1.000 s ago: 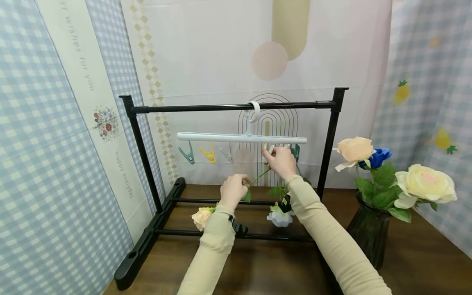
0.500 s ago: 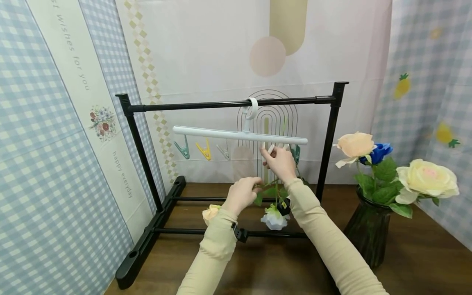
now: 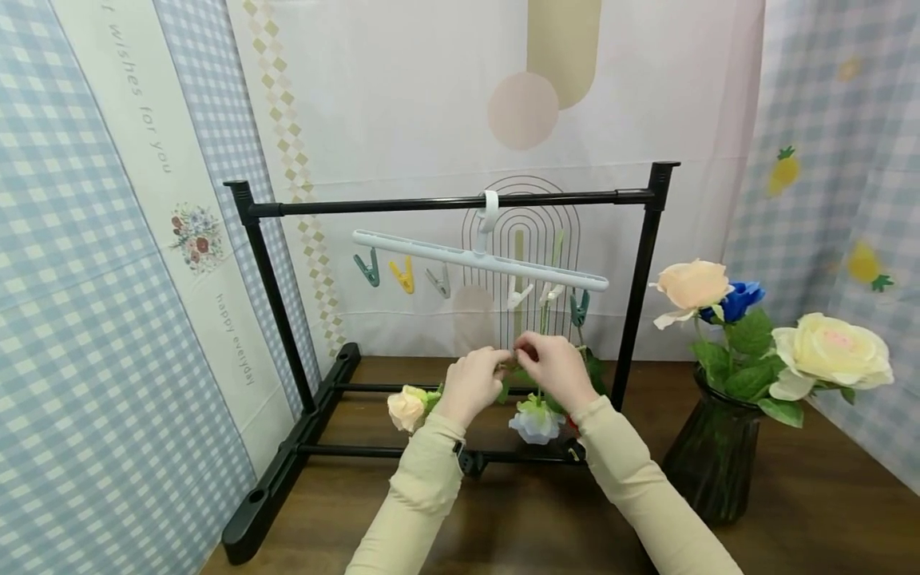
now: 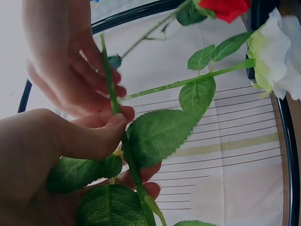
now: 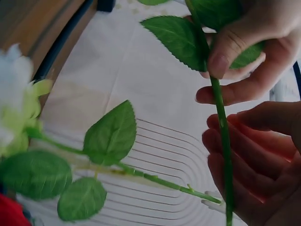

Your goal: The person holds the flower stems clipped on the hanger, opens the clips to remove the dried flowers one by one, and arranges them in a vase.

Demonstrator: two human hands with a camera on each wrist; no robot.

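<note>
My left hand (image 3: 470, 382) pinches the green stem (image 4: 110, 77) of a peach rose (image 3: 406, 408) between thumb and fingers; the bloom points left. Beside the stem's bare end is my right hand (image 3: 559, 369), its loosely bent fingers behind the stem and its thumb apart from it in the right wrist view. Above both hands, a white clothespin (image 3: 517, 295) hangs from the pale blue hanger (image 3: 431, 251). Another white clothespin (image 3: 552, 294) grips the stem of an upside-down white flower (image 3: 535, 422). A dark green clothespin (image 3: 579, 307) holds a red rose (image 4: 228, 8), mostly hidden in the head view.
The hanger hooks over a black rack (image 3: 381, 206), its right end tilted down. Green (image 3: 368, 268), yellow (image 3: 402, 275) and grey (image 3: 438, 281) clothespins hang at its left. A dark glass vase (image 3: 715, 459) with several flowers stands on the wooden table at right.
My right hand has let go of the white clothespin and come down to the stem. The left hand has shifted right with the rose. The hanger's right end has swung lower.
</note>
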